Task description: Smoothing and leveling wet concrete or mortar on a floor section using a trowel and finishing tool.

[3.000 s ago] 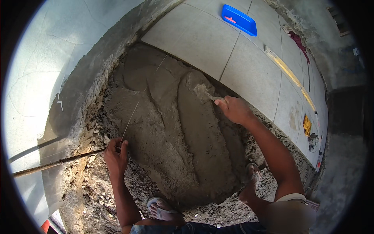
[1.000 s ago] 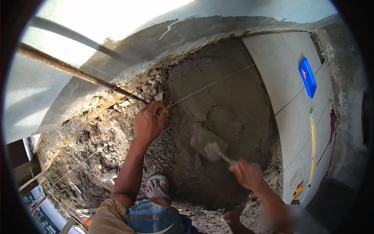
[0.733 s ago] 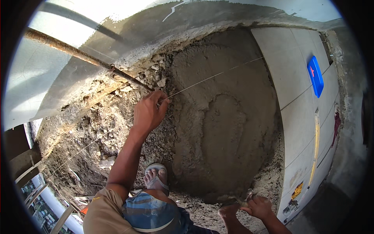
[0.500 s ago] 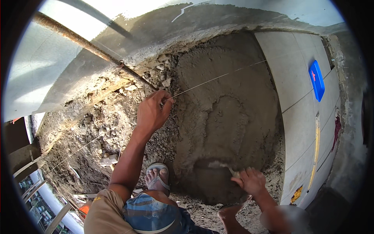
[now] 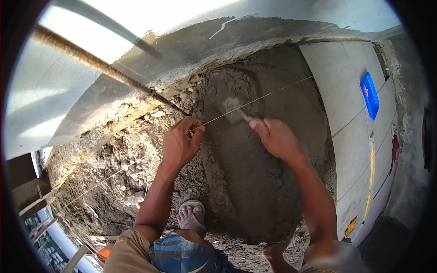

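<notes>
My left hand (image 5: 181, 142) pinches a thin string (image 5: 283, 88) between thumb and fingers, at the left edge of a bed of wet grey mortar (image 5: 268, 191). From there the string runs taut to the right, over the mortar, up to the laid tiles. My right hand (image 5: 278, 138) is closed round the handle of a trowel (image 5: 234, 110). Its mortar-smeared blade rests on the upper left part of the bed, under the string. Around the blade the surface looks freshly smeared.
Pale floor tiles (image 5: 353, 102) lie on the right, bearing a blue plastic tray (image 5: 370, 96) and a long yellow strip (image 5: 369, 177). A rusty rod (image 5: 114, 72) slants down near my left hand. Rubble (image 5: 118, 170) covers the left side. My sandalled foot (image 5: 191, 215) stands beside the mortar.
My right hand has moved the trowel from the near part of the mortar up to the far left part, leaving a smoothed surface. My left hand stays on the string.
</notes>
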A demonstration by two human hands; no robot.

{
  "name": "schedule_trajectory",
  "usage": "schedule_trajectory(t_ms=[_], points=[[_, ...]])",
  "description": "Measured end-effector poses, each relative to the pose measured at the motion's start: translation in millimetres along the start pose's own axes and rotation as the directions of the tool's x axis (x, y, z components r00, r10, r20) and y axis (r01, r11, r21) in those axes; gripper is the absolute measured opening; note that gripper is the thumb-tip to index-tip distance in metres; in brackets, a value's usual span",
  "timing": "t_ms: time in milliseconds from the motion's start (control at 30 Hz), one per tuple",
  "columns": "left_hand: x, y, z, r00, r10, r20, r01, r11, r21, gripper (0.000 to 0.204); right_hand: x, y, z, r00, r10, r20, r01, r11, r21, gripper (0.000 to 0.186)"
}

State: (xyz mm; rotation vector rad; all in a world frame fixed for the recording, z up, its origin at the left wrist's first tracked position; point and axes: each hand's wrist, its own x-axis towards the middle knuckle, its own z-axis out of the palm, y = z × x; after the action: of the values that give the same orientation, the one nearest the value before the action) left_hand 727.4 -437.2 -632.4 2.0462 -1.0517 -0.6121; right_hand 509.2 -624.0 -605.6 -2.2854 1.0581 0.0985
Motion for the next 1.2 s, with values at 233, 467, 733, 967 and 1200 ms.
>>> schedule_trajectory(t_ms=[233,467,733,967,1200], points=[[6,-7,2,1.0,-0.003,-0.018,0.003,1.0,-0.011,0.012,-137,29,-12,0.975,0.221,-0.015,-0.221,0.974,-0.044,0.055],[8,-8,9,1.0,-0.02,-0.015,0.02,1.0,-0.018,0.012,-43,14,14,0.812,0.565,0.146,-0.549,0.654,0.521,0.056],[17,-3,4,0.993,-0.094,0.067,0.098,0.993,-0.061,0.011,-67,9,3,0.908,0.417,0.031,-0.411,0.904,-0.117,0.048],[29,-4,19,0.988,-0.034,0.154,0.039,0.999,-0.027,0.01,-261,17,-19,0.768,0.579,0.273,-0.545,0.815,-0.195,0.047],[36,2,20,0.984,0.055,0.168,-0.054,0.998,-0.011,0.011,-370,81,-38,0.956,0.229,0.184,-0.108,0.858,-0.503,0.047]])
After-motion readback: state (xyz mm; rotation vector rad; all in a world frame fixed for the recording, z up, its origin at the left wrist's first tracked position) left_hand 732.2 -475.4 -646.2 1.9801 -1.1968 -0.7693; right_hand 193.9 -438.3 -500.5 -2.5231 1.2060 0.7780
